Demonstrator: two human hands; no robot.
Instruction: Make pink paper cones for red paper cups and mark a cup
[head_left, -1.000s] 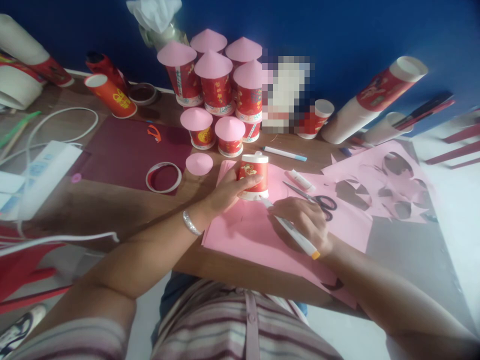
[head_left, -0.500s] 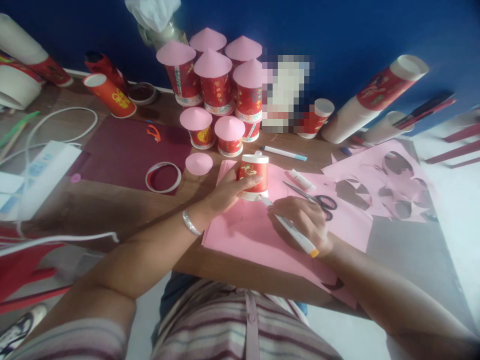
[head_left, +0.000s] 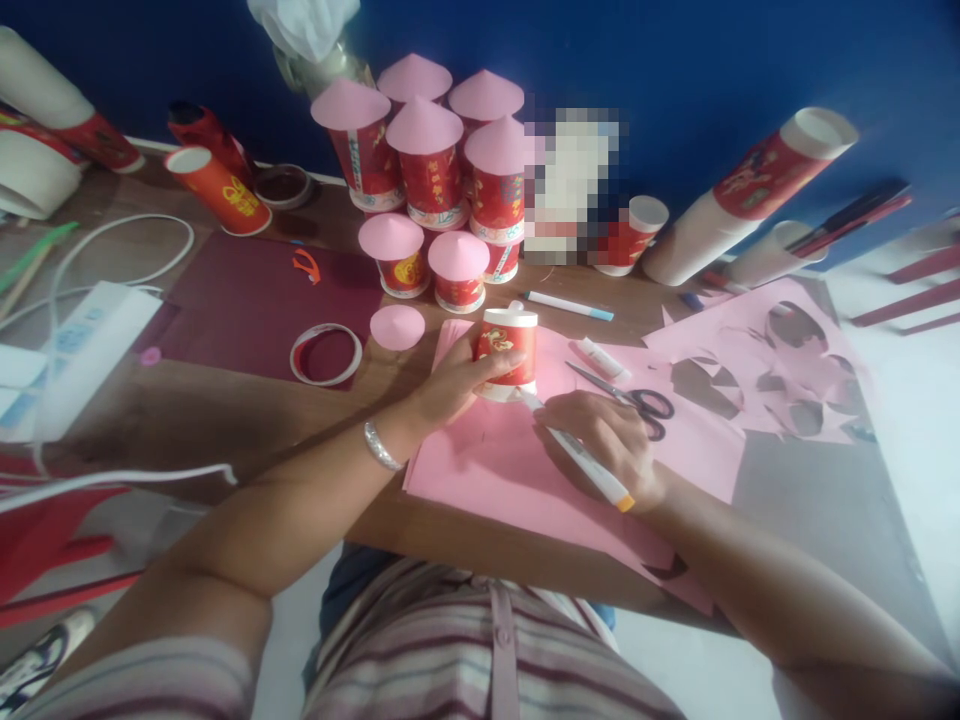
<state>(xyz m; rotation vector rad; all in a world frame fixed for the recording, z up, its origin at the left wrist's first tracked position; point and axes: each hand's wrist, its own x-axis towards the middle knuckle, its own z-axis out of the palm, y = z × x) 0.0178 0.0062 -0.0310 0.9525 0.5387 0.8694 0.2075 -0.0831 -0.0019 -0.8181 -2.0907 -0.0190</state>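
Many red cups (head_left: 429, 185) already wear pink hats (head_left: 424, 128), but the hatless cup (head_left: 519, 342), held over the pink paper (head_left: 469, 455) in the left grip (head_left: 457, 378), looks unfinished, while the right grip (head_left: 600, 430) pinches a pen (head_left: 589, 468), tip near the cup's bottom.

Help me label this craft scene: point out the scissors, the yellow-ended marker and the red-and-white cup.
Scissors (head_left: 629, 397), head view: where blades meet handles.
Yellow-ended marker (head_left: 586, 467), head view: its white barrel.
Red-and-white cup (head_left: 516, 340), head view: its red side wall.
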